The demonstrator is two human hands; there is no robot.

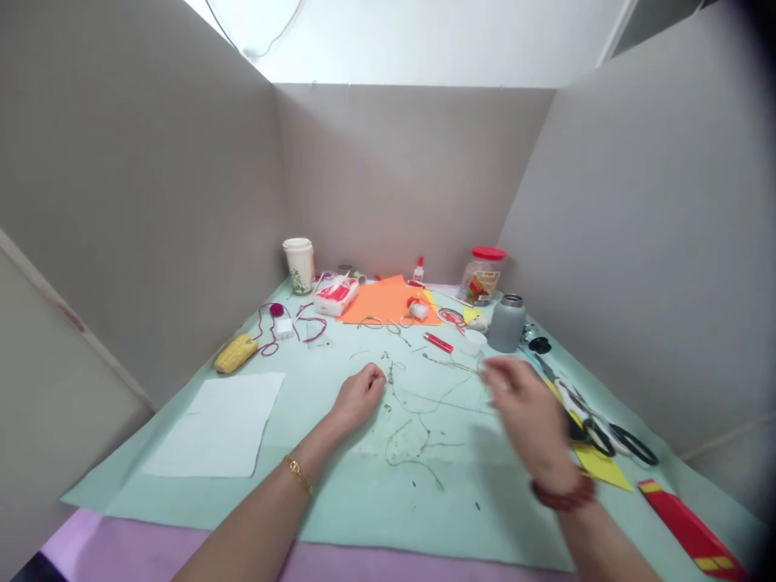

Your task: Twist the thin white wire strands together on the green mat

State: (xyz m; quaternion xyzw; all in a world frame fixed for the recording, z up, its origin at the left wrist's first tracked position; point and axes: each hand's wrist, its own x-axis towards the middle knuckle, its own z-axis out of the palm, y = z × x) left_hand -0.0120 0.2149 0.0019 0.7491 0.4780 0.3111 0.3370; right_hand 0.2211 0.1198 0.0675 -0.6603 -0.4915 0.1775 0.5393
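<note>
My left hand (360, 394) is closed in a pinch over the middle of the table, with a thin green cord (442, 399) at its fingertips. A small knotted part of the cord shows just right of the fingers, and strands run rightward from there. My right hand (527, 412) is raised above the right side of the table, blurred by motion. The strands reach close to its fingers, but whether it grips them cannot be made out. Below them, a loose piece of cord (391, 461) and small dark scraps lie on the pale green table cover (339, 509).
At left are a white cloth (212, 424) and a yellow corn-shaped item (236, 353). A red lighter (438, 343), a small white cup (474, 343) and a grey bottle (507, 325) stand or lie beyond my right hand. Scissors (597, 428) lie right. Grey partitions (412, 178) enclose the table.
</note>
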